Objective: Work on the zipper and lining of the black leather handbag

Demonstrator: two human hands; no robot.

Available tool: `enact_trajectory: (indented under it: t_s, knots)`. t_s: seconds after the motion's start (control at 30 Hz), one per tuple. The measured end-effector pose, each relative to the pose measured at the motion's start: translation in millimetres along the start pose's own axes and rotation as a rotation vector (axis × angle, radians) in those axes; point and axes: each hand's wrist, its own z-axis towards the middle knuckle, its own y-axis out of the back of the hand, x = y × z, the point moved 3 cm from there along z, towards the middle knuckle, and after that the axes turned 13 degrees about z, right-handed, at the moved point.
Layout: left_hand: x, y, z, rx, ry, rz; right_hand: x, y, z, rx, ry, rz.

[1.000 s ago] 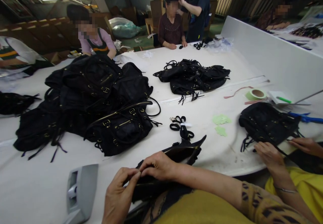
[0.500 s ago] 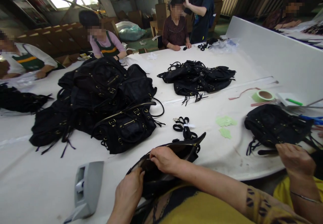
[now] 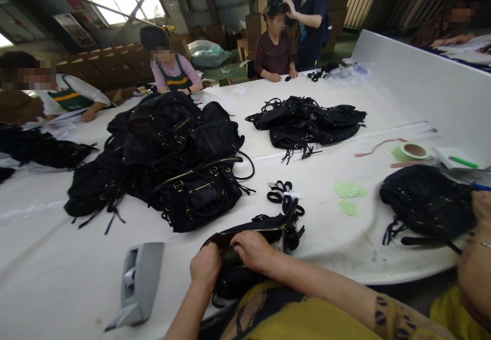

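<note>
- The black bag (image 3: pixel 268 225) sits at the bottom centre of the frame, at the near edge of the white counter (image 3: pixel 57 258), mouth gaping upward.
- Left hand (image 3: pixel 206 267) is balled tight on the left end of the bag's rim, knuckles up.
- Right hand (image 3: pixel 253 250) curls over the rim just beside it, fingers hooked into the opening and pinching the edge. The two hands are almost touching.
- Just behind the bag lies a bundle of black straps (image 3: pixel 284 197).
- Lower left, a grey tape dispenser (image 3: pixel 140 284) lies on the counter, apart from the hands.
- Centre left, a big heap of black bags (image 3: pixel 169 161); upper centre, a smaller heap (image 3: pixel 307 122).
- Right of centre, pale green paper scraps (image 3: pixel 349 191), then another dark bag (image 3: pixel 425 202) with a co-worker's hand (image 3: pixel 481 204) at its right edge.
- Further back on the right, a green tape roll (image 3: pixel 412 152).
- Other people sit along the far side of the counter.
</note>
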Motion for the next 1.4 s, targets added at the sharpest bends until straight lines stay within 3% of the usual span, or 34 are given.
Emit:
enact_trajectory:
  t_s: [0.33, 0.63, 1.07, 1.4]
  knots:
    - [1, -6, -3, -0.013, -0.029, -0.008, -1, 0, 6, -0.032, 0.001, 0.074]
    - [4, -25, 7, -0.026, 0.07, -0.127, -4, -7, -1, 0.043, -0.005, 0.092]
    - [0, -31, 15, 0.028, 0.013, -0.105, -10, -17, -7, 0.071, -0.059, 0.07]
    - [7, -6, -10, 0.002, -0.105, 0.016, -6, 6, 15, 0.058, -0.078, 0.016]
